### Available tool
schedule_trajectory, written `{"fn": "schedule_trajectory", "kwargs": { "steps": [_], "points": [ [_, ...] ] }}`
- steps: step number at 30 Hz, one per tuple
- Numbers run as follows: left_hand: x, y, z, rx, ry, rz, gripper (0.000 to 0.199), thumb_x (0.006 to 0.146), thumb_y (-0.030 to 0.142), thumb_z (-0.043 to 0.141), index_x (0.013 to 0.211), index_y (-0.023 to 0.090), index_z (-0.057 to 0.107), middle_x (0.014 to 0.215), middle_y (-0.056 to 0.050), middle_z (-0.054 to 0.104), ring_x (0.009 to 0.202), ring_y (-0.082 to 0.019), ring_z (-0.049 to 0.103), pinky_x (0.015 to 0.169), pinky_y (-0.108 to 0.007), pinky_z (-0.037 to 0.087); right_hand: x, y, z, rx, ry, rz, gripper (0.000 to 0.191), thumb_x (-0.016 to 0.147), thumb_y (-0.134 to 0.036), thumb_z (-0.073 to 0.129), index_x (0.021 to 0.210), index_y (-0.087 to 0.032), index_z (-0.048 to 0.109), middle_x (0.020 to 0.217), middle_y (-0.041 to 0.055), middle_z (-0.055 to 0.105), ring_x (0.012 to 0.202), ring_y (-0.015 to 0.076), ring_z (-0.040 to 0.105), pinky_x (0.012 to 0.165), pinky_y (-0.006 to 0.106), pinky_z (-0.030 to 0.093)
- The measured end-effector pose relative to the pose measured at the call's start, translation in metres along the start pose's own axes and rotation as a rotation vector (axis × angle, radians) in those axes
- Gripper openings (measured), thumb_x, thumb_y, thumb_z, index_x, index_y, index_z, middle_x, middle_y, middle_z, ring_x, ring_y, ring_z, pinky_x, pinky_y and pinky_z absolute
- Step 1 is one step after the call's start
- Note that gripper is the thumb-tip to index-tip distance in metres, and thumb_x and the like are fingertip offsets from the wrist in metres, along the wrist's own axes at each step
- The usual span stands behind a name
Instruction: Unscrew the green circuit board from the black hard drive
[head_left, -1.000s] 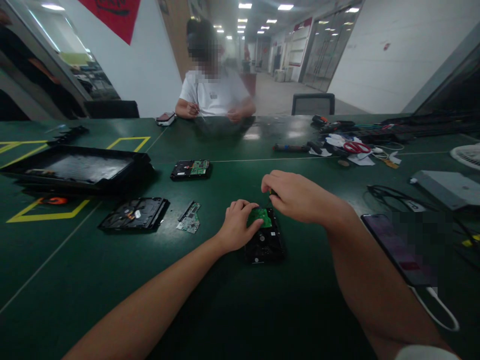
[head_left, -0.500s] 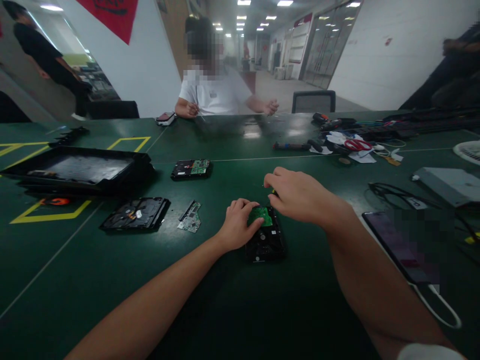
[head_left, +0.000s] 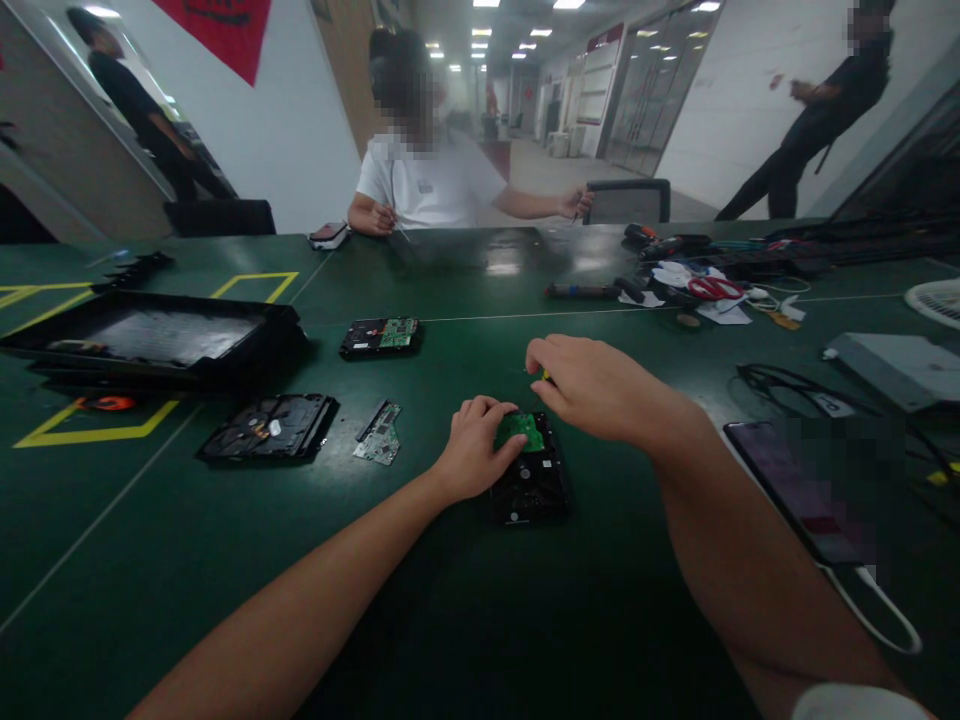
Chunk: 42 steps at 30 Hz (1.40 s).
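Observation:
A black hard drive (head_left: 531,490) with a green circuit board (head_left: 533,432) at its far end lies on the green table in front of me. My left hand (head_left: 481,450) rests on the drive's left side, thumb and fingers apart around the board's left part, which they cover. Just above the drive's far right corner, my right hand (head_left: 574,385) is closed on a small tool with a yellow part (head_left: 546,375); most of the tool is hidden in the fingers. Left of my left hand lies a loose circuit board (head_left: 380,434).
Two more hard drives (head_left: 268,428) (head_left: 381,336) and black trays (head_left: 150,335) are on the left. A phone (head_left: 799,490) with a white cable, cords and a grey box (head_left: 896,370) are on the right. Across the table (head_left: 465,290) sits a person in white (head_left: 435,185).
The seated person's hand has moved towards the chair. The standing people at both sides have shifted; the right one shows more fully. My hands have hardly moved.

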<state>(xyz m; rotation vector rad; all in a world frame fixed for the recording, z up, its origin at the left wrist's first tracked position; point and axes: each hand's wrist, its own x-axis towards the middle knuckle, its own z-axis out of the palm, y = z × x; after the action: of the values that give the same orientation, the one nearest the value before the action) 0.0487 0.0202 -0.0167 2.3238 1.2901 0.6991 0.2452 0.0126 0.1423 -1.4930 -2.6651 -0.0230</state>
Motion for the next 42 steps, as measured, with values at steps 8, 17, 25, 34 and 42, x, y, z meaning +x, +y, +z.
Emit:
{"fn": "schedule_trajectory", "kwargs": {
  "steps": [8, 17, 25, 34, 42],
  "points": [
    [-0.0002, -0.0002, -0.0003, 0.003, 0.007, 0.003, 0.047, 0.097, 0.046, 0.063, 0.139, 0.027, 0.059, 0.126, -0.010, 0.060, 0.120, -0.033, 0.053, 0.104, -0.052, 0.044, -0.0020, -0.0071, -0.0022, -0.053, -0.021, 0.031, 0.020, 0.095, -0.016, 0.053, 0.113, -0.016, 0.063, 0.116, 0.0142, 0.068, 0.094, 0.0258, 0.066, 0.073, 0.034, 0.042],
    [-0.0005, 0.0024, -0.0021, 0.008, 0.003, 0.005, 0.047, 0.098, 0.047, 0.061, 0.139, 0.025, 0.060, 0.126, -0.011, 0.060, 0.119, -0.032, 0.054, 0.103, -0.052, 0.045, -0.0020, -0.0029, -0.0019, 0.006, -0.026, -0.027, 0.022, 0.095, -0.017, 0.056, 0.115, -0.017, 0.062, 0.121, 0.0136, 0.069, 0.100, 0.0258, 0.067, 0.080, 0.034, 0.045],
    [-0.0004, -0.0001, 0.0001, 0.000, 0.010, 0.012, 0.047, 0.097, 0.046, 0.062, 0.139, 0.027, 0.059, 0.126, -0.011, 0.059, 0.120, -0.033, 0.054, 0.104, -0.053, 0.045, -0.0047, -0.0047, -0.0033, -0.013, -0.046, -0.014, 0.023, 0.091, -0.013, 0.055, 0.113, -0.017, 0.063, 0.118, 0.0133, 0.069, 0.098, 0.0251, 0.067, 0.080, 0.034, 0.044],
    [-0.0008, 0.0014, -0.0006, 0.004, 0.005, 0.006, 0.048, 0.097, 0.046, 0.062, 0.140, 0.024, 0.060, 0.125, -0.011, 0.059, 0.119, -0.032, 0.053, 0.104, -0.053, 0.044, -0.0062, -0.0026, -0.0034, -0.026, -0.071, 0.023, 0.026, 0.092, -0.017, 0.055, 0.117, -0.016, 0.062, 0.117, 0.0151, 0.069, 0.094, 0.0275, 0.067, 0.075, 0.035, 0.042],
    [-0.0003, 0.0009, -0.0010, 0.007, -0.002, 0.007, 0.047, 0.098, 0.046, 0.062, 0.140, 0.025, 0.059, 0.126, -0.011, 0.059, 0.120, -0.032, 0.053, 0.104, -0.052, 0.044, -0.0051, 0.0011, -0.0042, -0.001, -0.057, 0.033, 0.018, 0.093, -0.016, 0.054, 0.109, -0.016, 0.063, 0.110, 0.0138, 0.072, 0.098, 0.0270, 0.067, 0.080, 0.034, 0.044]
  ]
}}
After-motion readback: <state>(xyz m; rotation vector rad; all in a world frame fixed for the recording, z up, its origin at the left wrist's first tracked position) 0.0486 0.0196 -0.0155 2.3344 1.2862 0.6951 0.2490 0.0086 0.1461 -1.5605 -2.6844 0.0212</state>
